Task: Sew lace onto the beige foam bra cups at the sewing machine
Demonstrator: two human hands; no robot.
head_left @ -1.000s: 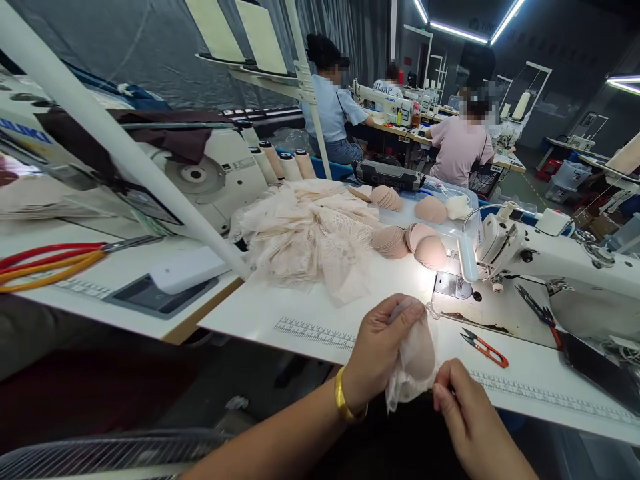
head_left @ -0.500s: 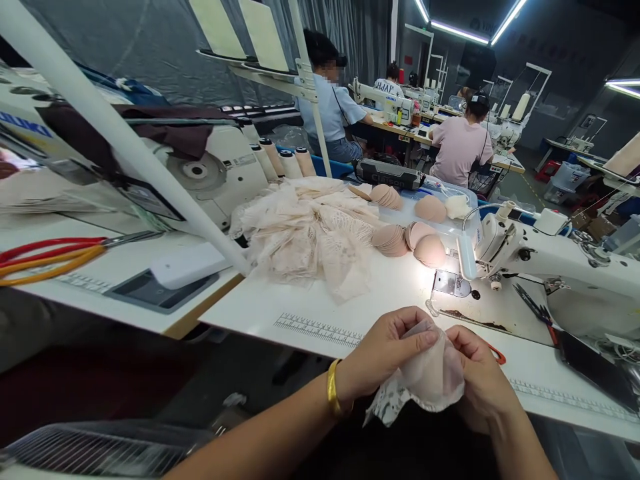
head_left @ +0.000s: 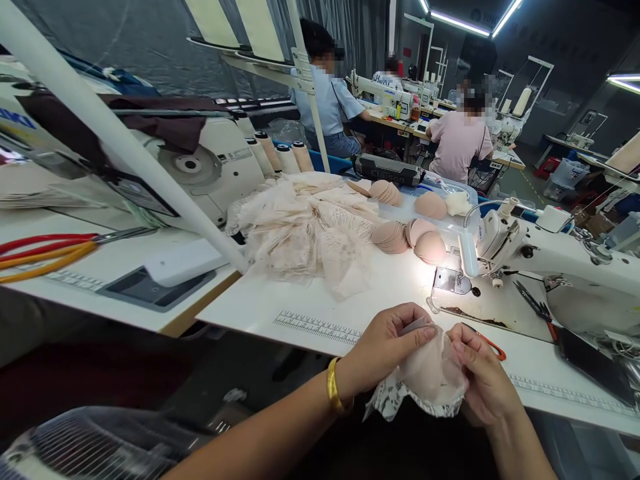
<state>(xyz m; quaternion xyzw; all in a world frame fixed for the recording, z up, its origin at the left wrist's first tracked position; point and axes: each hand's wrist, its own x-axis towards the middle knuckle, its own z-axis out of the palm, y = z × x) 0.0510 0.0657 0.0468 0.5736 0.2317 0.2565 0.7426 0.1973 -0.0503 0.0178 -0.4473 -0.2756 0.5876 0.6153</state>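
Observation:
My left hand, with a gold bracelet at the wrist, pinches the upper left edge of a sheer lace-edged fabric piece. On its right edge my right hand is closed too, thumb against fingers. The piece hangs between both hands in front of the table edge, its patterned lace border at the bottom. A beige rounded shape shows through the sheer cloth; whether it is a separate pad I cannot tell. Beyond my hands lie a heap of cream lace pieces and stacked beige bra pads.
A white sewing machine with a lit lamp stands at the right. Near it are black snips, a dark flat device and an orange-handled tool. Red-and-yellow-handled scissors lie left. Several people sit at machines behind.
My fingers have shifted slightly on the fabric, and its lower lace border is spread a little more. Both hands keep their hold. The view has moved slightly.

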